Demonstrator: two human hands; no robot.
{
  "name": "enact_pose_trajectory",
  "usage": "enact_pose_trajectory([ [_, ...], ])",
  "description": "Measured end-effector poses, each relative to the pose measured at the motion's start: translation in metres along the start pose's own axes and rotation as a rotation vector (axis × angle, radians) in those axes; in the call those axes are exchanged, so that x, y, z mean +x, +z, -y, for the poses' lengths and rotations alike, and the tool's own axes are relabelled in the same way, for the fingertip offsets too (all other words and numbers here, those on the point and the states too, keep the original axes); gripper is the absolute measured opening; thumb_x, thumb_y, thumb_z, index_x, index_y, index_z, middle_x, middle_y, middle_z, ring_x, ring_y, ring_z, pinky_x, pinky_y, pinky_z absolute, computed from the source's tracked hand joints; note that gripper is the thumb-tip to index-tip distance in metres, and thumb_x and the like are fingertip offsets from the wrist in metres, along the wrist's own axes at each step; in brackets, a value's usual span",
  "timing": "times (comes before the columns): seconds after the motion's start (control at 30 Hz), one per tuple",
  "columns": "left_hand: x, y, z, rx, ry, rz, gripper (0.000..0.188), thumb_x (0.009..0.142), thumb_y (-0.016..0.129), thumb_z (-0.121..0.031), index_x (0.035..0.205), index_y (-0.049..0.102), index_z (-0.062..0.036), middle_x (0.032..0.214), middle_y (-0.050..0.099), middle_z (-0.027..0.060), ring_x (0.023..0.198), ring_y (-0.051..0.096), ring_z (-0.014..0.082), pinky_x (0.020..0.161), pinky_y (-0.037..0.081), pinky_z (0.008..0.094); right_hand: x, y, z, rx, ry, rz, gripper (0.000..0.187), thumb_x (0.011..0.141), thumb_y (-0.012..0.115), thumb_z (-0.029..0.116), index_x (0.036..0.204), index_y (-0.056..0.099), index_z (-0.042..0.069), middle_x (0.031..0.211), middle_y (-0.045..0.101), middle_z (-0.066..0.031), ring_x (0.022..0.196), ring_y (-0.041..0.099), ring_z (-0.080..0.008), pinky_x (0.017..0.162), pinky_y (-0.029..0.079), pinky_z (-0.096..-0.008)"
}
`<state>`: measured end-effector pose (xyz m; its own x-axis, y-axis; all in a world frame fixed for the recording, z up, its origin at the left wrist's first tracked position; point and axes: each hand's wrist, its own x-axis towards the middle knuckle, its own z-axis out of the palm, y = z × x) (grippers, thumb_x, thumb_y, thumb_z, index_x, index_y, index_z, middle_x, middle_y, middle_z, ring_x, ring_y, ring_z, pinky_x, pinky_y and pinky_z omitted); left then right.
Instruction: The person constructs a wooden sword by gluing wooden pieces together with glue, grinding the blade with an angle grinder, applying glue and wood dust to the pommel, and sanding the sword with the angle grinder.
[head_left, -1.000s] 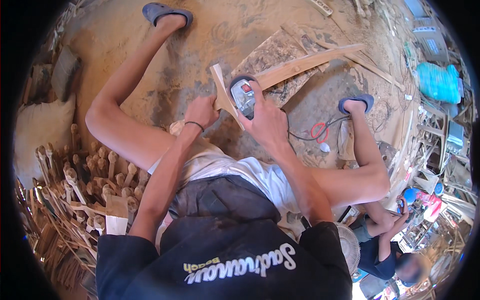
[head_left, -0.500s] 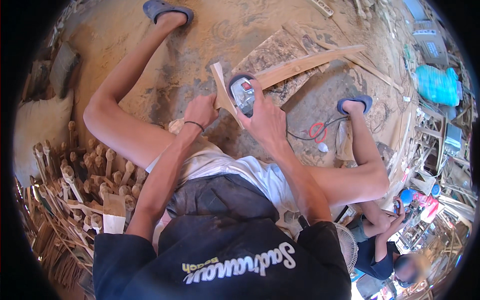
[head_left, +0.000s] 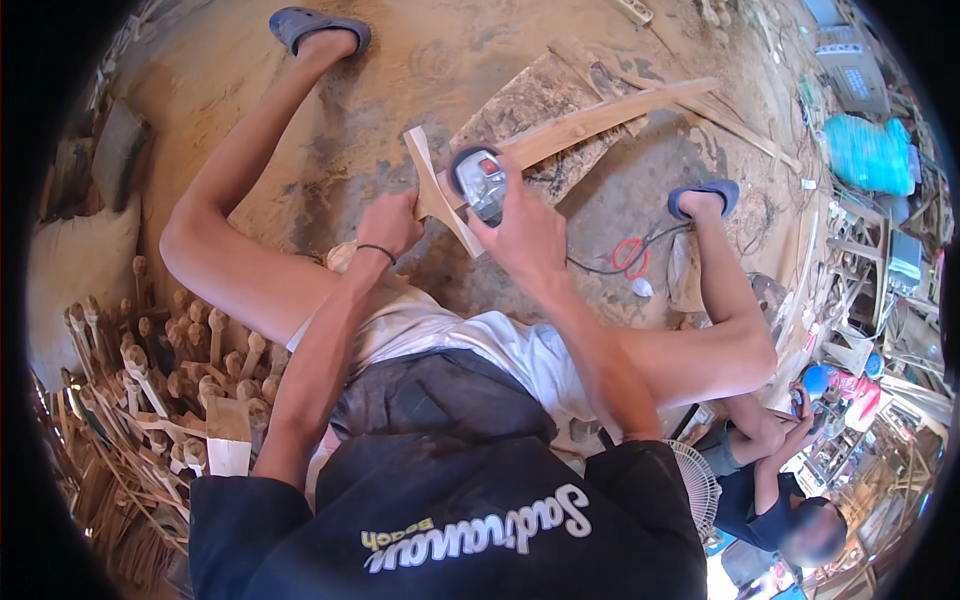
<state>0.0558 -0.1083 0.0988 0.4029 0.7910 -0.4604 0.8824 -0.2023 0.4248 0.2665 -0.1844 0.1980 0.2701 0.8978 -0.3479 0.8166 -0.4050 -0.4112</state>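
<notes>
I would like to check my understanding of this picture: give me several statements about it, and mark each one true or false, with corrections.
1. The right hand holds a power tool. True.
2. The left hand is empty. False: the left hand holds a pale wooden piece.
3. A dark band circles the left wrist. True.
4. The long curved plank lies across the person's lap. False: the long curved plank lies beyond the power tool, away from the body.
5. The round fan is at the person's left. False: the round fan is at the right.
</notes>
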Motion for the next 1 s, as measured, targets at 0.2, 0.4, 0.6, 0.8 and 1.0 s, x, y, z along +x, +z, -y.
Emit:
enact_pose_trajectory([
  [0.2,-0.002,0.004,0.005,0.045,0.033,0.001,0.019,0.088,0.066,-0.016,0.104,0.072,-0.0079,0.091,0.074,0.0276,0.088,0.072,0.0499,0.08,0.058,0.0586,0.024,-0.026,-0.04,0.121,0.135,-0.162,0.079,0.087,0.082,0.043,0.149,0.043,0.015,0.1,0.077,-0.028,0.094,0.074,-0.0505,0.08,0.058,-0.0576],
  [0.4,0.003,0.005,0.003,0.083,-0.016,0.005,0.023,0.085,0.068,-0.014,0.107,0.074,-0.0085,0.09,0.073,0.0291,0.087,0.071,0.0501,0.081,0.057,0.0595,0.029,-0.035,-0.038,0.128,0.141,-0.145,0.078,0.089,0.079,0.042,0.151,0.042,0.013,0.097,0.077,-0.0281,0.091,0.075,-0.0493,0.081,0.058,-0.0585],
  [0.6,0.003,0.009,0.007,0.085,-0.002,0.028,0.019,0.089,0.065,-0.016,0.105,0.069,-0.0059,0.093,0.074,0.0283,0.088,0.072,0.0506,0.079,0.058,0.0603,0.01,-0.013,-0.022,0.063,-0.042,-0.031,0.079,0.087,0.081,0.046,0.149,0.044,0.014,0.096,0.077,-0.026,0.089,0.075,-0.0477,0.078,0.059,-0.0573],
  [0.8,0.002,0.008,0.009,0.043,0.071,-0.025,0.016,0.088,0.066,-0.013,0.102,0.067,-0.0054,0.09,0.073,0.0286,0.087,0.072,0.0498,0.078,0.057,0.0601,0.041,-0.035,-0.067,0.065,0.046,-0.149,0.075,0.085,0.083,0.044,0.144,0.048,0.014,0.098,0.077,-0.0273,0.093,0.074,-0.0505,0.081,0.058,-0.059],
  [1.0,0.001,0.006,0.009,0.059,0.074,-0.022,0.017,0.087,0.067,-0.012,0.102,0.068,-0.0059,0.089,0.073,0.028,0.087,0.072,0.0498,0.077,0.057,0.0597,0.066,-0.068,-0.12,0.064,0.218,-0.256,0.078,0.084,0.084,0.045,0.145,0.049,0.013,0.111,0.076,-0.0281,0.105,0.073,-0.0496,0.087,0.057,-0.0551],
])
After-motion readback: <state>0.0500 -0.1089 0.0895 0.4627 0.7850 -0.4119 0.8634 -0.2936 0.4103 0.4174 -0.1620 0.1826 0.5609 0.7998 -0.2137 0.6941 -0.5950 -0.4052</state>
